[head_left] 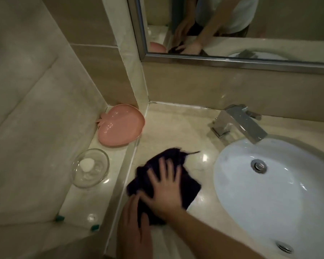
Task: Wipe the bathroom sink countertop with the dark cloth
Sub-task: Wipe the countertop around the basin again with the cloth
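Dark cloth (190,186): crumpled flat on the countertop at about 6 o'clock in the head view, between the raised side ledge and the basin, under both hands.
Left hand (134,227): nearest the camera at 6 to 7 o'clock, blurred; fingers straight and together, lying on the cloth's near left edge.
Right hand (166,191): just beyond the left hand, palm down on the middle of the cloth, fingers spread and pressed flat; forearm enters from 5 o'clock.
Countertop (168,128): glossy beige stone, bare patch running from the cloth toward 12 o'clock.
Sink basin (269,193): white oval at 3 to 4 o'clock, just beside the cloth, with a metal drain in its middle.
Glass bowl (90,168): clear, on the side ledge at 9 o'clock, holding a small white lump.
Pink dish (121,125): apple-shaped, on the ledge beyond the bowl at 10 o'clock, in the corner by the wall.
Faucet (239,123): square chrome body at 1 to 2 o'clock, spout reaching over the basin rim.
Mirror (232,27): farthest, at 12 to 1 o'clock, metal-framed, reflecting the hands on the cloth.
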A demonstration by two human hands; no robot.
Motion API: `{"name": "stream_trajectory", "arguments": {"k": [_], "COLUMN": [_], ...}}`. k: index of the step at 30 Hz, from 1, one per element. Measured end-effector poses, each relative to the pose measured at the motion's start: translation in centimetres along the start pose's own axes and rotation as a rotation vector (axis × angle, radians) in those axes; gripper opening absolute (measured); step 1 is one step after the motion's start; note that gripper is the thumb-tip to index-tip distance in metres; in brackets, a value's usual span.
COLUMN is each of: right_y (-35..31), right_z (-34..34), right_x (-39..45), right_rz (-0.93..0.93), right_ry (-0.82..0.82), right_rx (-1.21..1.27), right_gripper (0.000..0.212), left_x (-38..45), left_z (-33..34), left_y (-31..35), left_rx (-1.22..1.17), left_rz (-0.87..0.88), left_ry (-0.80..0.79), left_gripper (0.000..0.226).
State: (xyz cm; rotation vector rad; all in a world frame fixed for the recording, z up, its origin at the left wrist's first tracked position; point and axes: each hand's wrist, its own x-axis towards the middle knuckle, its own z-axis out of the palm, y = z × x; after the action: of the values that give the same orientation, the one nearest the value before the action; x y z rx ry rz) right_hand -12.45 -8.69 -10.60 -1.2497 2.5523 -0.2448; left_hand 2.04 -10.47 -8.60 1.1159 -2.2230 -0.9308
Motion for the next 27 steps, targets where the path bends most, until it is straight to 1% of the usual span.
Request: {"name": "stream_trajectory", "arguments": {"k": [2, 3, 5, 6, 8, 10, 13, 16, 18, 19, 21, 24, 27], "right_y": [-3.0, -4.0, -4.2, -3.4, -0.2, 3.9, 9.7, 10.7, 8.7, 7.2, 3.1, -4.4, -8.9], "right_z": [2.3, 3.1, 3.8, 3.6, 2.7, 1.6, 0.4, 0.3, 1.1, 1.5, 2.7, 4.2, 5.4], "right_x": [-3.8, -5.5, -8.0, -9.1, -12.1, -15.1, -18.9, -19.9, -19.4, -18.9, -17.3, -13.5, -9.6], "right_rz": [-0.091, -0.112, -0.122, -0.109, -0.053, 0.019, 0.182, 0.287, 0.319, 0.290, 0.160, -0.009, -0.056], "right_ry": [-0.058, -0.062, -0.033, -0.003, 0.040, 0.061, 0.087, 0.076, 0.085, 0.093, 0.070, 0.006, 0.004], "right_rx": [-0.078, -0.105, -0.066, -0.014, 0.069, 0.075, 0.029, 0.033, 0.041, 0.021, 0.005, -0.004, -0.132], "right_gripper": [0.075, 0.071, 0.061, 0.060, 0.065, 0.067, 0.061, 0.062, 0.065, 0.066, 0.064, 0.067, 0.063], "left_x": [-0.7, -1.0, -1.6, -2.0, -2.8, -3.8, -5.8, -7.3, -8.0, -8.4, -8.9, -8.6, -7.4], "left_z": [-0.5, -0.6, -0.7, -0.8, -1.2, -1.6, -2.4, -3.1, -3.5, -3.7, -4.1, -4.7, -5.2], "left_y": [-0.5, -0.9, -1.6, -1.8, -2.0, -1.7, -0.7, 0.0, 0.1, 0.1, 0.1, 0.3, 0.1], "left_rx": [0.084, 0.113, 0.117, 0.116, 0.122, 0.134, 0.153, 0.128, 0.094, 0.095, 0.118, 0.150, 0.186], "left_rz": [-0.034, -0.061, -0.102, -0.101, -0.030, 0.035, -0.006, -0.080, -0.154, -0.185, -0.251, -0.318, -0.337], "left_ry": [-0.056, -0.097, -0.178, -0.213, -0.240, -0.258, -0.320, -0.317, -0.284, -0.269, -0.270, -0.315, -0.305], "left_gripper": [0.052, 0.049, 0.044, 0.046, 0.054, 0.048, 0.040, 0.038, 0.038, 0.038, 0.041, 0.047, 0.053]}}
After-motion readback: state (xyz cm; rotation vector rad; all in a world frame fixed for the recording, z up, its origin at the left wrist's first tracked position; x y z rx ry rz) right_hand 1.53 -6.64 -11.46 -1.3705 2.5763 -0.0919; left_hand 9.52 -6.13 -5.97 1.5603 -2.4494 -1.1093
